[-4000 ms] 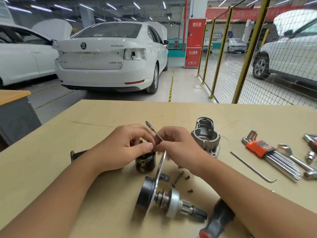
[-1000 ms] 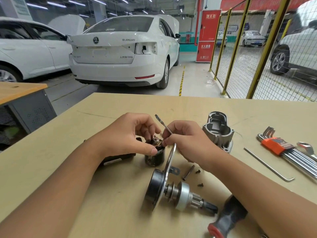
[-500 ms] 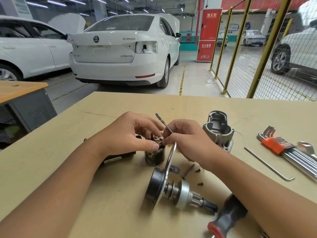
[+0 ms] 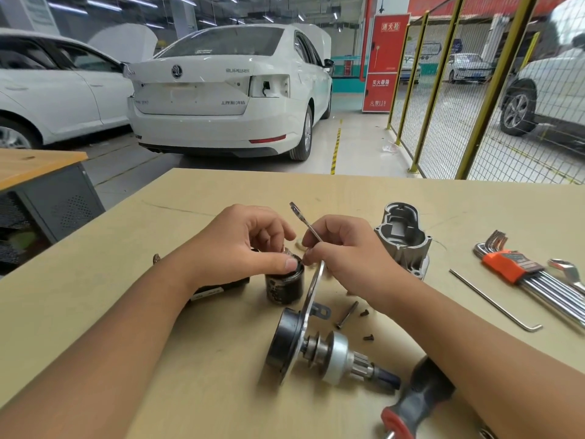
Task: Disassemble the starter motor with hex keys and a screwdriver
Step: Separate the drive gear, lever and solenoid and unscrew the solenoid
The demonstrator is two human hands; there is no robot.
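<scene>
Left hand: fingers curled over the top of a small black cylinder, thumb pressed on its near rim; the cylinder is held upright on the table, near centre.

Right hand: fingertips pinched narrowly round a thin flat metal tool, whose free end rises up and to the far left. The working tip is hidden between the two hands at the cylinder's top, and what it engages cannot be told.

Risk, slip: the tool is judged likely to skid off if it is levered while the cylinder is steadied by one hand only; the left fingertips lie directly in its path.

Risk, tipping: the cylinder is judged liable to topple towards the armature, which lies just near and right of it, its thin disc almost touching.

Risk, loss of small parts: a long bolt and two small screws lie loose under the right forearm; they are judged easily swept away by a wrist movement.

Outlying items: a grey housing stands to the right of the right hand; a single hex key and a hex key set lie farther right, well apart. A screwdriver lies at the near edge by the right forearm, where it is judged liable to be knocked off the table.
</scene>
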